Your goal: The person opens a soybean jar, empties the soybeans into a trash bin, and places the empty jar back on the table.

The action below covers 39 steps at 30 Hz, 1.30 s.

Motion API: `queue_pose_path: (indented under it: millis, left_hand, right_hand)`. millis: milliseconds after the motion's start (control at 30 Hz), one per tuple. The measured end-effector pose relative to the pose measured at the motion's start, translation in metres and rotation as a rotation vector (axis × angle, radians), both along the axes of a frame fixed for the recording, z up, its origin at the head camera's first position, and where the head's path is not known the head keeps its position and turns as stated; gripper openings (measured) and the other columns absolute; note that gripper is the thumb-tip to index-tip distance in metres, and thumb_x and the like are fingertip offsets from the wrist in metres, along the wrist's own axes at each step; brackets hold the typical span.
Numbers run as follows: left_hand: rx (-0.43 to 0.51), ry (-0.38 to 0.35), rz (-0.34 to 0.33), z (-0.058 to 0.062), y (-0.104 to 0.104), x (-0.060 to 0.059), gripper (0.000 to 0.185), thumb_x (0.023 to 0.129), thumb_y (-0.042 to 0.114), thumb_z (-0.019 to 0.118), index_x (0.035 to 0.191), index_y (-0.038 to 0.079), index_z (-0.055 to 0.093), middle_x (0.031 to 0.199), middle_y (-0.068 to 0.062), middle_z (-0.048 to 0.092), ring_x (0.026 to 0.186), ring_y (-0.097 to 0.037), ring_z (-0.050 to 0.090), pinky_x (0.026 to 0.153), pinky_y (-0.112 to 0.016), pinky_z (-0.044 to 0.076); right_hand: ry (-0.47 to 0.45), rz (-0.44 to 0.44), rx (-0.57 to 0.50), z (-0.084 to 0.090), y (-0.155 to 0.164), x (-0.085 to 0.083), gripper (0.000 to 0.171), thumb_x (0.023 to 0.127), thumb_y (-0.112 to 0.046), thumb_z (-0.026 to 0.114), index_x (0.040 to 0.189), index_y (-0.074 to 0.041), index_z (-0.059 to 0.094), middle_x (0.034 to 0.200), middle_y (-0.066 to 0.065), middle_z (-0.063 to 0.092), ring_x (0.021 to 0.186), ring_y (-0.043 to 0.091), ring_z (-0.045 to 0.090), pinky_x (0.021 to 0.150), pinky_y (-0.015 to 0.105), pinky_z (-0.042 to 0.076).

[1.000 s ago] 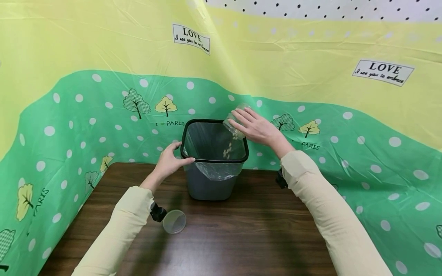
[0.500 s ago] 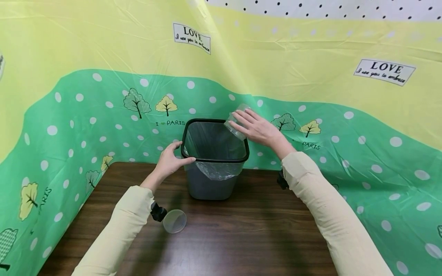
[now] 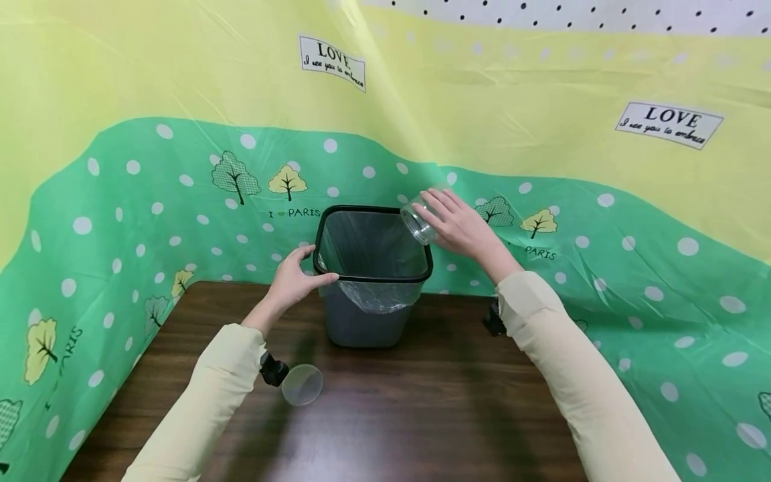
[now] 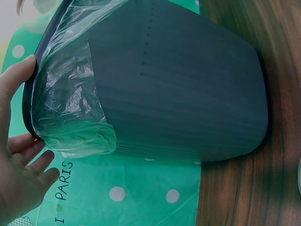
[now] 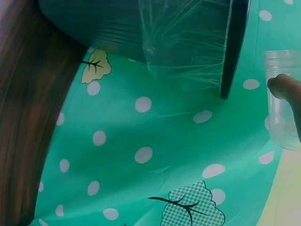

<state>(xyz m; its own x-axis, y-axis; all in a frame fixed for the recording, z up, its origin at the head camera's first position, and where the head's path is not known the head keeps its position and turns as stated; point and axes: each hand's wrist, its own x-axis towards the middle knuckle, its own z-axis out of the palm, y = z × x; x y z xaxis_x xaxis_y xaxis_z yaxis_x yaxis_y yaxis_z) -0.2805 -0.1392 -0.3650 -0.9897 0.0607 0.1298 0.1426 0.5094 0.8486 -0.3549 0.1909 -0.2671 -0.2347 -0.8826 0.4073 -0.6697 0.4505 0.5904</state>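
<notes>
A dark grey trash bin (image 3: 364, 329) stands upright on the table, with a clear plastic bag (image 3: 376, 298) folded over its black rim. My left hand (image 3: 292, 280) grips the rim at the near left corner; in the left wrist view the thumb (image 4: 21, 75) and fingers lie at two places along it. A clear, empty-looking jar (image 3: 415, 222) is held by my right hand (image 3: 459, 226) over the bin's right side, tipped with its mouth down and to the left. The right wrist view shows the jar (image 5: 281, 127) beyond the rim, one fingertip on its wall.
On the brown wooden table (image 3: 385, 428) a round translucent lid (image 3: 303, 385) lies near my left wrist. A green and yellow printed cloth (image 3: 512, 154) hangs right behind the bin and along both sides.
One second ago small pale pieces were falling from the jar into the bin; now none fall. The jar has shifted slightly right and turned a little. My left hand stays on the rim.
</notes>
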Motion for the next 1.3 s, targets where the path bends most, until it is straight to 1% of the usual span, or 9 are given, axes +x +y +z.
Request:
queue_pose_path:
  millis: [200,300,400,533,633,800,933,1167,1300]
  left_hand:
    - [0.002,0.01,0.006,-0.001,0.001,0.0,0.083,0.073,0.041,0.073,0.139,0.01,0.035,0.145,-0.011,0.028,0.134,-0.028,0.021,0.104,-0.049,0.027]
    - [0.004,0.008,0.007,-0.001,0.002,0.0,0.081,0.074,0.039,0.073,0.139,0.009,0.035,0.145,-0.011,0.027,0.134,-0.028,0.021,0.104,-0.049,0.027]
    - [0.007,0.006,0.006,-0.002,0.002,0.0,0.082,0.074,0.04,0.073,0.14,0.01,0.034,0.146,-0.011,0.027,0.135,-0.028,0.021,0.104,-0.049,0.027]
    - [0.011,0.003,0.007,-0.002,0.002,0.001,0.083,0.073,0.043,0.073,0.14,0.01,0.034,0.146,-0.011,0.026,0.135,-0.028,0.02,0.104,-0.049,0.027]
    - [0.014,0.005,0.006,-0.002,0.002,0.001,0.083,0.073,0.043,0.073,0.14,0.01,0.034,0.146,-0.011,0.026,0.135,-0.028,0.02,0.104,-0.05,0.027]
    - [0.022,0.008,0.003,-0.002,0.002,0.002,0.084,0.073,0.041,0.073,0.139,0.009,0.034,0.146,-0.012,0.027,0.135,-0.028,0.021,0.104,-0.049,0.027]
    - [0.024,0.003,0.002,-0.002,0.002,0.002,0.085,0.073,0.042,0.073,0.14,0.009,0.034,0.146,-0.012,0.026,0.135,-0.028,0.02,0.103,-0.05,0.027]
    - [0.022,0.002,0.009,-0.003,0.003,0.002,0.083,0.073,0.041,0.073,0.14,0.01,0.034,0.146,-0.011,0.026,0.135,-0.028,0.02,0.104,-0.05,0.027]
    - [0.025,0.001,0.009,-0.003,0.002,0.001,0.084,0.073,0.043,0.073,0.14,0.011,0.034,0.146,-0.01,0.026,0.135,-0.028,0.02,0.104,-0.05,0.027]
  right_hand:
    - [-0.014,-0.01,-0.037,0.0,0.008,0.003,0.086,0.062,-0.021,0.082,0.133,-0.002,0.038,0.131,0.023,0.043,0.123,0.037,0.037,0.104,0.045,0.03]
    - [-0.034,-0.004,-0.091,0.001,0.011,0.004,0.087,0.06,-0.022,0.082,0.133,-0.001,0.039,0.13,0.024,0.044,0.121,0.037,0.039,0.105,0.045,0.029]
    - [-0.063,-0.019,-0.155,0.004,0.014,0.007,0.087,0.059,-0.022,0.082,0.132,-0.001,0.04,0.13,0.024,0.044,0.122,0.037,0.038,0.107,0.043,0.025]
    - [-0.09,-0.045,-0.229,0.006,0.02,0.013,0.089,0.056,-0.024,0.084,0.131,-0.001,0.041,0.129,0.023,0.045,0.121,0.036,0.039,0.105,0.044,0.028]
    - [-0.104,-0.056,-0.273,0.007,0.026,0.018,0.092,0.053,-0.026,0.085,0.13,-0.001,0.042,0.127,0.021,0.047,0.119,0.037,0.042,0.1,0.047,0.035]
    - [-0.145,-0.071,-0.349,0.006,0.037,0.027,0.093,0.052,-0.027,0.085,0.131,-0.001,0.042,0.126,0.019,0.047,0.115,0.035,0.044,0.092,0.05,0.041]
    - [-0.179,-0.086,-0.413,0.002,0.046,0.033,0.093,0.053,-0.029,0.084,0.131,-0.001,0.042,0.127,0.019,0.047,0.115,0.034,0.044,0.089,0.05,0.043]
    - [-0.219,-0.12,-0.461,-0.009,0.066,0.04,0.091,0.055,-0.032,0.08,0.131,0.001,0.042,0.128,0.019,0.047,0.116,0.035,0.044,0.088,0.051,0.044]
    - [-0.267,-0.18,-0.5,-0.018,0.077,0.047,0.092,0.054,-0.03,0.082,0.131,-0.001,0.042,0.128,0.02,0.046,0.114,0.036,0.044,0.08,0.053,0.046]
